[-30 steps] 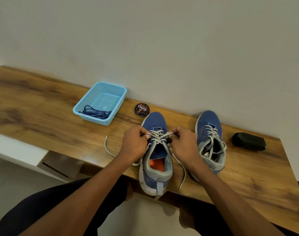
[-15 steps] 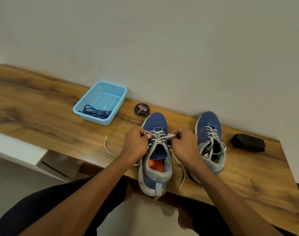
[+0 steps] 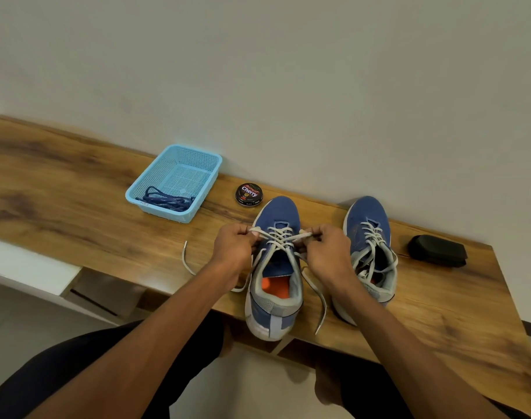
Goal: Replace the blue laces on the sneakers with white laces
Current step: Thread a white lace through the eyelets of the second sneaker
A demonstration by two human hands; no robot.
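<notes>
Both hands are at work over the near sneaker at lower centre of the frame. Left hand is curled and pinched on one run of the white lace at the left eyelet row; right hand is pinched on the opposite run at the right eyelet row. The lace is drawn across the tongue between the two pinches, so its held span lies left to right, crosswise to the sneaker's long axis, which points from the near bench edge toward the wall. Loose tails are seen trailing down both sides, one curling onto the bench at the left, one hanging past the front edge at the right.

The second sneaker, just right of the right hand, is already threaded in white. The blue laces are bundled in the light blue basket at upper left, well apart from the hands. A polish tin is set near the wall between the basket and the near sneaker's toe, and a black brush is parked at far right.

Judged from this, removal is finished and the lacing is well along; the upper eyelets nearest the ankle appear to be what is left, and each hand is equally placed for its own side.
</notes>
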